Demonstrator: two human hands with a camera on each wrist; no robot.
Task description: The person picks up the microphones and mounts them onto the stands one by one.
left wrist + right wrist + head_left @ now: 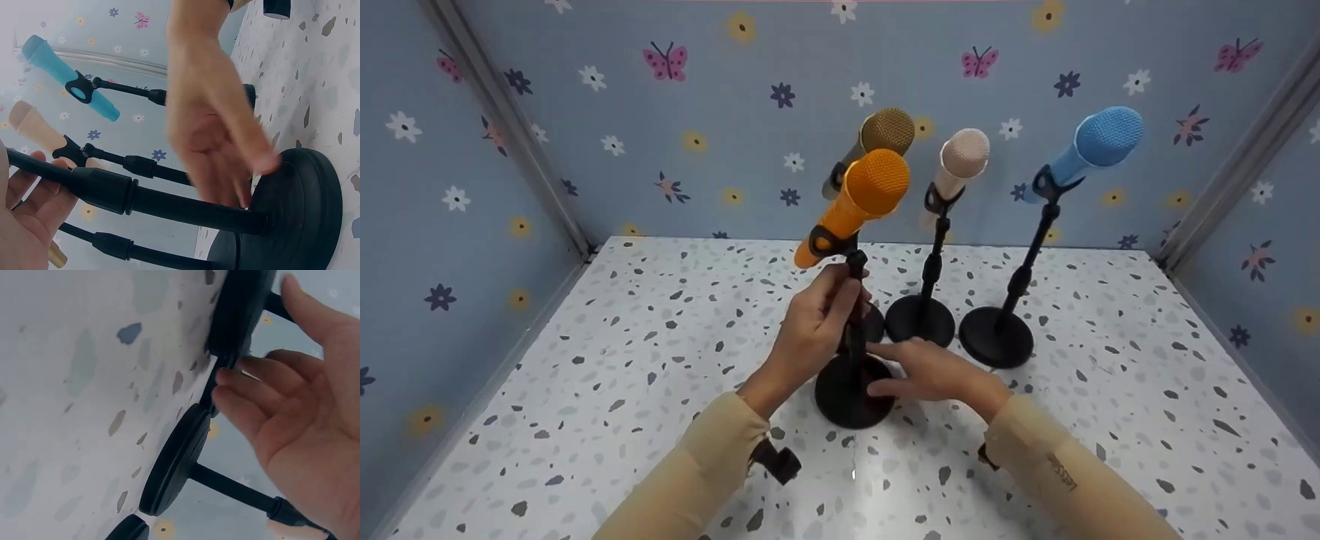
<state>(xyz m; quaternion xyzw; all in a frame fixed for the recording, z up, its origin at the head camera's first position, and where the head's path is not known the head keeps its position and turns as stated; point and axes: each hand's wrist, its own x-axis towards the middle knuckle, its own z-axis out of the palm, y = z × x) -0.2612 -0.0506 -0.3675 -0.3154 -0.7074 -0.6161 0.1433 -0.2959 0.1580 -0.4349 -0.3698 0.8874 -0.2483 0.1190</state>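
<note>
My left hand (812,319) grips the upper pole of a black microphone stand (855,341) that holds an orange microphone (864,196) in its clip. In the left wrist view its fingers (45,211) curl behind that pole. My right hand (934,373) is low beside the same stand, fingers loosely extended over the round base (840,401). From the right wrist it shows palm side on, fingers (247,391) apart and nothing held, next to the base's edge (239,320). Behind the orange one, a gold-brown microphone (889,131) is partly hidden.
A pale pink microphone (964,155) and a blue microphone (1106,139) stand on their own black stands to the right. All rest on a white speckled table (660,360). Blue patterned walls (787,67) enclose the back and sides.
</note>
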